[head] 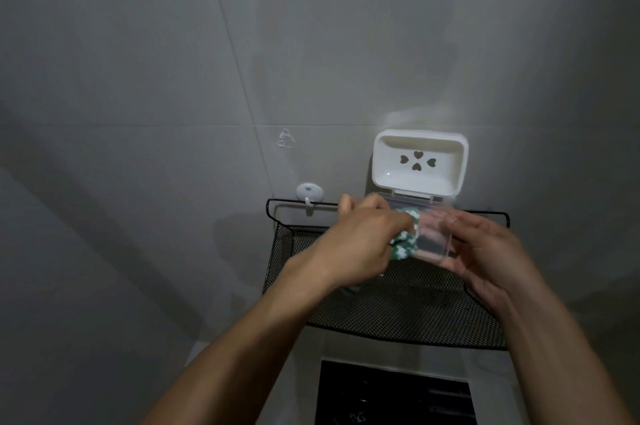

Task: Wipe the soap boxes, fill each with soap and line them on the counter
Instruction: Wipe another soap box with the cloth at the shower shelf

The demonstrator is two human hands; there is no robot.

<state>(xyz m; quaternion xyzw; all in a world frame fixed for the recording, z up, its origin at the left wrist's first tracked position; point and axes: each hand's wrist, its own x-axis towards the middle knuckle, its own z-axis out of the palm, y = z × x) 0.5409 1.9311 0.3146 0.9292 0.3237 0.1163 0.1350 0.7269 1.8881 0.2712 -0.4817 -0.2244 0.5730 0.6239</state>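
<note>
Holding the clear lid (pixel 434 234) of the white soap box (pixel 419 163) in my right hand (pixel 491 251), fingers curled round its edge | left hand (pixel 360 241) is gripping a green-and-white cloth (pixel 405 244), pressing it onto the lid | box is sitting open on the wall, above the black mesh shelf (pixel 398 306).

Dim, grey light, soft shadows, corners bent by the wide lens, both hands perhaps motion-blurred.

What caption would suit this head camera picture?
Left hand wipes a clear lid, steadied by the right hand, with a green-and-white cloth beneath a white soap box.
</note>
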